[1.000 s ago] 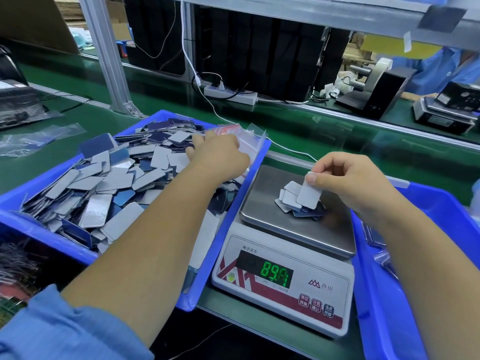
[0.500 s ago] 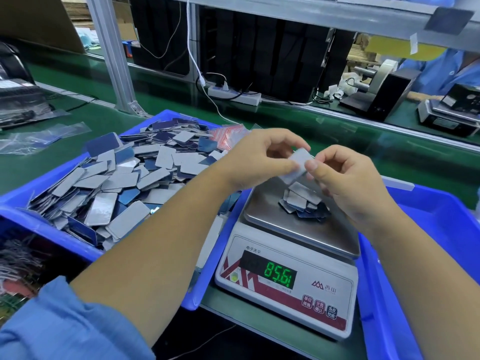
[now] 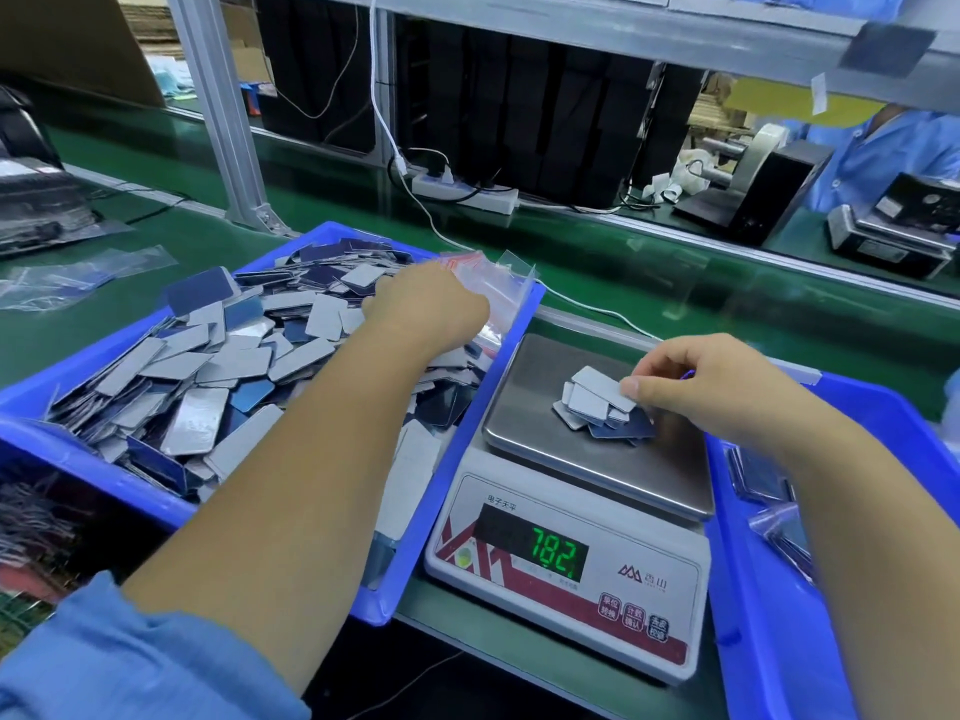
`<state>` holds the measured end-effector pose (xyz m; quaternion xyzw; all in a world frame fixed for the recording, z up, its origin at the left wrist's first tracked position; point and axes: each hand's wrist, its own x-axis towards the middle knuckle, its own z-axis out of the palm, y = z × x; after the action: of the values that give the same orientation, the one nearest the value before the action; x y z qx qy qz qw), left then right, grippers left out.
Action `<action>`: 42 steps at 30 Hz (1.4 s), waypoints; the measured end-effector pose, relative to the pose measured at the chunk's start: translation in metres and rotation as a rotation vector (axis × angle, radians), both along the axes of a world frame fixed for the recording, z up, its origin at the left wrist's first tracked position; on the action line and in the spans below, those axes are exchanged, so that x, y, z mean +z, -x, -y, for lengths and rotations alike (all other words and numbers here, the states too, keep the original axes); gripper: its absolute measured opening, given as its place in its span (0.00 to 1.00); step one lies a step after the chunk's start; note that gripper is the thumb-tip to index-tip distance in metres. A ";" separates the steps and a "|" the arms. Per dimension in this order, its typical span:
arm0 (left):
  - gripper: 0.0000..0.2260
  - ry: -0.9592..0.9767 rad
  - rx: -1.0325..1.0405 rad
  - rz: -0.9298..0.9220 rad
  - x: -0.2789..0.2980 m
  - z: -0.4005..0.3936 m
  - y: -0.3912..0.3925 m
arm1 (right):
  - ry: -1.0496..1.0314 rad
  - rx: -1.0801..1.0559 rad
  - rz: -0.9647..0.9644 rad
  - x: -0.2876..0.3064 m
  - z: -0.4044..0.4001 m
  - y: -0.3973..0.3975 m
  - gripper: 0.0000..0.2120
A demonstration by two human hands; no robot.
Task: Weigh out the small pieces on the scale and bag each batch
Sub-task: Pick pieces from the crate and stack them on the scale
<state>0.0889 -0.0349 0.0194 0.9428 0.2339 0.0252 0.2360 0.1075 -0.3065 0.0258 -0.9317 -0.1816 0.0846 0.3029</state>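
1. At 3 o'clock of the blue bin (image 3: pixel 457 462), the scale (image 3: pixel 571 579) reads 782; its pan (image 3: pixel 535 413) carries a small heap of pieces (image 3: pixel 602 413).
2. Right hand (image 3: pixel 711 392) pinches 1 grey piece (image 3: pixel 602 389) atop that heap.
3. Left hand (image 3: pixel 431 309) reaches into the bin's loose pieces (image 3: pixel 208 387), beside clear bags (image 3: pixel 498 288) at 12 o'clock; its grasp cannot be told.

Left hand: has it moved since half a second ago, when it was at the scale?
Yes. The left hand has swung left, away from the scale, and now rests over the pieces in the left blue bin.
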 end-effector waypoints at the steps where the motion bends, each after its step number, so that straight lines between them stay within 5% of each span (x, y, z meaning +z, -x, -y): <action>1: 0.13 -0.062 0.003 -0.003 0.000 0.004 0.000 | 0.015 0.014 -0.012 0.000 0.000 0.001 0.08; 3: 0.10 -0.100 -0.057 0.076 0.000 0.013 0.001 | 0.017 0.012 -0.031 0.001 0.001 0.003 0.11; 8: 0.12 0.252 -0.513 0.292 -0.002 0.042 0.011 | 0.036 -0.004 -0.064 0.004 0.001 0.005 0.17; 16: 0.25 0.091 -0.883 -0.045 0.000 0.059 0.021 | 0.080 0.045 -0.074 0.004 -0.004 0.008 0.23; 32: 0.35 -0.014 -0.806 -0.151 0.015 0.071 0.020 | 0.077 0.014 -0.160 0.001 -0.009 0.007 0.19; 42: 0.23 0.028 -0.799 -0.183 0.019 0.073 0.020 | -0.024 0.024 -0.185 0.003 -0.013 0.010 0.18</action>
<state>0.0687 -0.1081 0.0381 0.9546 -0.1305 -0.1554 0.2181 0.0979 -0.2938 0.0289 -0.9140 -0.1650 0.1718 0.3285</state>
